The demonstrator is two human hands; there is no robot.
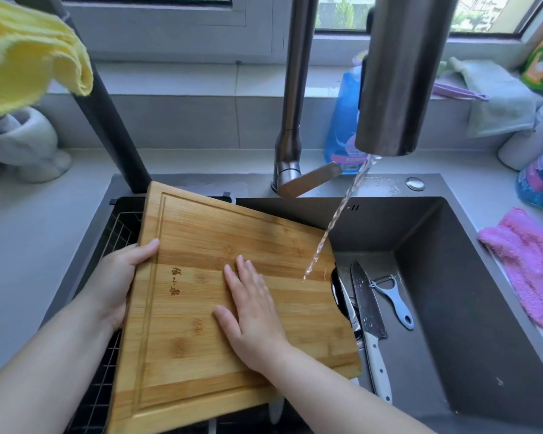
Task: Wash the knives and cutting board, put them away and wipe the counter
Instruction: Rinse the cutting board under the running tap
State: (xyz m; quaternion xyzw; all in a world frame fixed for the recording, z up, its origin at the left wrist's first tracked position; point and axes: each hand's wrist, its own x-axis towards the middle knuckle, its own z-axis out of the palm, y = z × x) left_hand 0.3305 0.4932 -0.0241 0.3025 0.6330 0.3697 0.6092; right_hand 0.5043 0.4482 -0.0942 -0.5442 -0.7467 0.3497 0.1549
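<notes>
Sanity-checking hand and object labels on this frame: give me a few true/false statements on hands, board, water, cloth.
1. The water from the faucet lands on the cutting board. True.
2. The right hand grips a knife. False: it lies flat on the board; the knife lies in the sink.
3. The left hand holds the board's left edge. True.
4. The pink cloth lies in the sink. False: it lies on the counter, right of the sink.
</notes>
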